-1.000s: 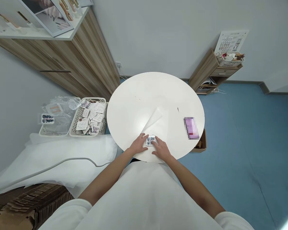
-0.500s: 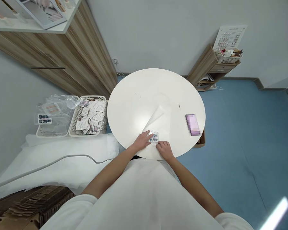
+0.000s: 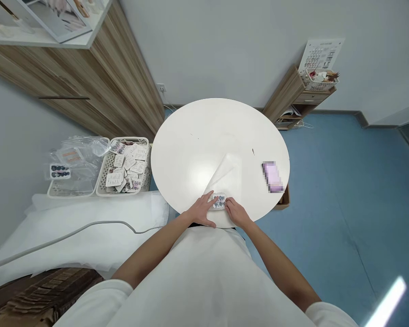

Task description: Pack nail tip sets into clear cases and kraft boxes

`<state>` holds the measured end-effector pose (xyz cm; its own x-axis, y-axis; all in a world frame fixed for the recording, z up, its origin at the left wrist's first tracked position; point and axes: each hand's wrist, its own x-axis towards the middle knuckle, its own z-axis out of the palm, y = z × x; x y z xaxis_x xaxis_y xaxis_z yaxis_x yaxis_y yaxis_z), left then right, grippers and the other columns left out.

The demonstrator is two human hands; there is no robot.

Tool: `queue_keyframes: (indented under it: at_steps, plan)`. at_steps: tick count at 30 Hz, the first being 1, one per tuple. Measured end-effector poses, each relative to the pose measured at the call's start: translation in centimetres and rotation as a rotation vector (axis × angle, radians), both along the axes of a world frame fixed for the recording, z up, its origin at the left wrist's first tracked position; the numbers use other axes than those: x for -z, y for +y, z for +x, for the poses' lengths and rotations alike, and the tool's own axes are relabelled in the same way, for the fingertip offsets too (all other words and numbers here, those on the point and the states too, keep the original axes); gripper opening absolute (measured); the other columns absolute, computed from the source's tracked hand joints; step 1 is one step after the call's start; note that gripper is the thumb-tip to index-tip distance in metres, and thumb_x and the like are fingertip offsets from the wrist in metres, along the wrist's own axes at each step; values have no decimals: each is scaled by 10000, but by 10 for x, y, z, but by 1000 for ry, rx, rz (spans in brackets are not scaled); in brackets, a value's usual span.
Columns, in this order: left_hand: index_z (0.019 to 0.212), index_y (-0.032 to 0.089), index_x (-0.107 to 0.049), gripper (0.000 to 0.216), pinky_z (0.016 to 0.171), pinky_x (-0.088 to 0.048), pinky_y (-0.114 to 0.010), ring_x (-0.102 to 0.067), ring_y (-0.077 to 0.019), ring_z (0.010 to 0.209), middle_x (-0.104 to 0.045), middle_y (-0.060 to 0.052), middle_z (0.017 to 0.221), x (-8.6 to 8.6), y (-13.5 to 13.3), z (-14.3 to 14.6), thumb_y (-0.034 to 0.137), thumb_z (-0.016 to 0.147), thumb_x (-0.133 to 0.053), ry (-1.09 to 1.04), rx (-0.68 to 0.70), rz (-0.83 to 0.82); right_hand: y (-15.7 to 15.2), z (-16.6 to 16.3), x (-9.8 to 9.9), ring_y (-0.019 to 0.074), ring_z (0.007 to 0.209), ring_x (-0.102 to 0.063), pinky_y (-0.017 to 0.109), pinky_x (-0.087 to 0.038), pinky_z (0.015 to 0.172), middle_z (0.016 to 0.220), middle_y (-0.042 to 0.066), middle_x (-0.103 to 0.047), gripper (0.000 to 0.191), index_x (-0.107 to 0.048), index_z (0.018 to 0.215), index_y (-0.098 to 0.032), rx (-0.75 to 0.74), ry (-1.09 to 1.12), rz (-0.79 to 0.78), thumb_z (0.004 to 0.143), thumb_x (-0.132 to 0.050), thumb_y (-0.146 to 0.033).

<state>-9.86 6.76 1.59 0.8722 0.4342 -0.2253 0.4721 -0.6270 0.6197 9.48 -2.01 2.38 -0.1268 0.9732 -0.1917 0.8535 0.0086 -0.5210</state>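
A small clear pack of press-on nails (image 3: 219,204) lies on the white round table (image 3: 184,136) close to its front edge, its dark glossy nails in two rows. My left hand (image 3: 202,210) is spread over the pack's left side, fingertips on it and thumb stretched away towards the table edge. At the right end of the pack, my right hand (image 3: 236,212) has its fingers drawn together in a pinch on the edge. A thin white sheet (image 3: 230,175) with a folded left side lies just beyond the pack.
A blurred pink-purple object (image 3: 272,176) rests on the table's right side. To the left stand a basket of printed cards (image 3: 100,186) and a basket of clear bags (image 3: 71,194). A wooden cabinet (image 3: 122,77) and a small shelf unit (image 3: 286,93) stand behind.
The pack now sits slightly nearer me. My left thumb has spread away from it, and my right fingers have moved up from its lower corner onto its right edge.
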Motion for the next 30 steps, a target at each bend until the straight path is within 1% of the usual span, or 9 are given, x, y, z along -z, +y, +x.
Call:
queue_keyframes:
  at_steps: [2, 6, 9, 11, 14, 20, 25, 27, 30]
  plan:
    - [1348, 292, -158, 874, 936, -297, -438, -239, -311, 1234, -114, -102, 1421, 7, -2, 1, 543, 638, -601, 7, -26, 49, 0, 0, -1, 127, 742, -529, 263, -441, 609, 1051, 45, -490, 215, -462, 899, -208, 8, 32, -4, 879, -248, -222]
    - [1302, 320, -262, 489, 895, -341, -400, -326, -253, 1191, -255, -75, 1376, 20, -5, 6, 383, 837, -403, 7, -101, 120, -2, 1, 1, 137, 793, -541, 274, -459, 627, 1072, 56, -483, 198, -471, 912, -212, 8, 63, 8, 872, -284, -263]
    - [1292, 313, -280, 461, 884, -348, -400, -340, -255, 1177, -288, -79, 1359, 22, -5, 8, 373, 847, -382, -20, -106, 145, -7, 2, 6, 182, 901, -538, 312, -468, 676, 1189, 92, -424, 264, -458, 1004, -200, -2, 39, 33, 794, -462, -361]
    - [1288, 305, -291, 459, 877, -354, -401, -347, -258, 1167, -293, -85, 1354, 22, -6, 7, 372, 844, -388, -32, -104, 156, -10, 2, 12, 201, 924, -539, 330, -469, 688, 1248, 107, -382, 301, -459, 1017, -192, 14, 11, 39, 762, -510, -344]
    - [1259, 291, -343, 423, 855, -370, -403, -371, -261, 1136, -320, -93, 1330, 21, -9, 8, 362, 844, -385, -34, -135, 163, -13, 1, 21, 172, 879, -561, 315, -472, 676, 1242, 85, -406, 131, -493, 906, -198, 80, 26, 24, 813, -416, -250]
    - [1186, 252, -442, 385, 857, -397, -394, -464, -220, 999, -362, -98, 1271, 26, -28, 21, 368, 818, -434, -128, -228, 44, -22, 13, 22, 145, 913, -550, 281, -463, 727, 1104, 55, -512, 155, -502, 801, -206, 141, 110, 31, 846, -356, -238]
    - [1139, 256, -485, 363, 811, -451, -331, -509, -172, 926, -382, -64, 1193, 31, -34, 35, 328, 784, -495, -181, -363, -90, -12, 29, 15, 133, 759, -558, 254, -441, 611, 974, 39, -559, 148, -507, 804, -204, 108, -15, -39, 838, -365, -229]
    - [1116, 248, -504, 339, 798, -458, -319, -511, -171, 934, -414, -58, 1132, 32, -31, 38, 302, 782, -495, -180, -392, -97, -7, 31, 16, 147, 785, -552, 265, -432, 642, 944, 40, -571, 110, -512, 836, -202, 94, -92, 4, 814, -404, -200]
    - [1106, 239, -509, 323, 784, -459, -318, -515, -168, 913, -440, -57, 1088, 31, -26, 38, 290, 788, -485, -180, -363, -71, -5, 29, 22, 183, 968, -510, 333, -384, 820, 1033, 66, -568, 144, -527, 859, -194, 28, -195, 190, 789, -424, -122]
